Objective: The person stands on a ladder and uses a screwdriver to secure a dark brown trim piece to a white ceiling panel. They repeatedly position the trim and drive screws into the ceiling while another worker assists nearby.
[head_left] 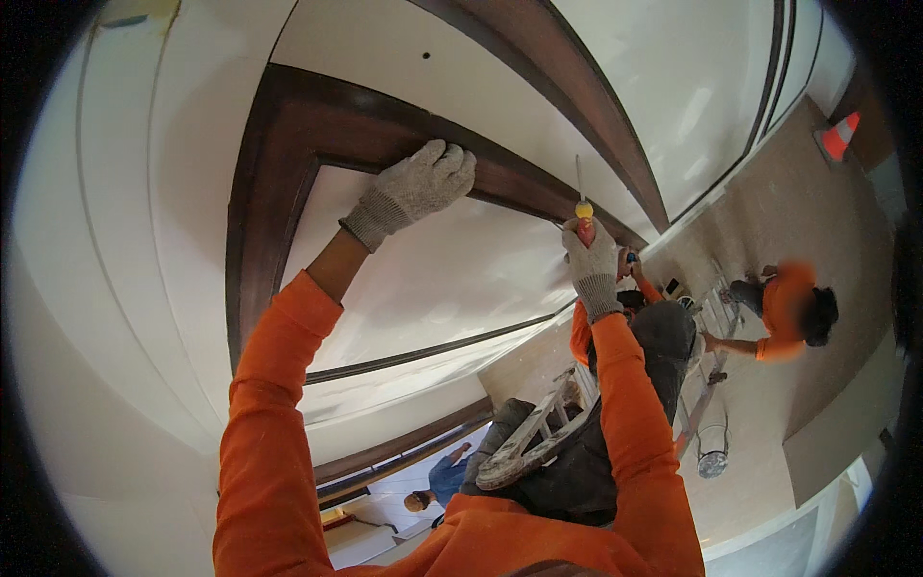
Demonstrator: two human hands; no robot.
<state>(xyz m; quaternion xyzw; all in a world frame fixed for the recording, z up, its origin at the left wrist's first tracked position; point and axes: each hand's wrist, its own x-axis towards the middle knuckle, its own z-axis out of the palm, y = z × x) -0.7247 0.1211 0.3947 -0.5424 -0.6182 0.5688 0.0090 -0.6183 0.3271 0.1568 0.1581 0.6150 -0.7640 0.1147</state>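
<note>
My left hand [411, 188], in a grey knitted glove, lies over a dark brown wooden trim [375, 120] with its fingers bent against it. In my right hand [591, 264], gloved the same way, is a screwdriver [585, 219] with a red and yellow handle. Its thin blade points up, beside the far part of the trim. Pale glossy panels [423, 260] lie on both sides of the trim. A small dark hole [426, 56] shows in the panel above my left hand.
Beneath me stands a paint-spotted stepladder [524, 457]. Close below my right hand, a person in orange [581, 337] works. Another person in orange [788, 303] is on the floor at right, near a second ladder [707, 385]. A bucket [712, 450] and a traffic cone [839, 137] stand there.
</note>
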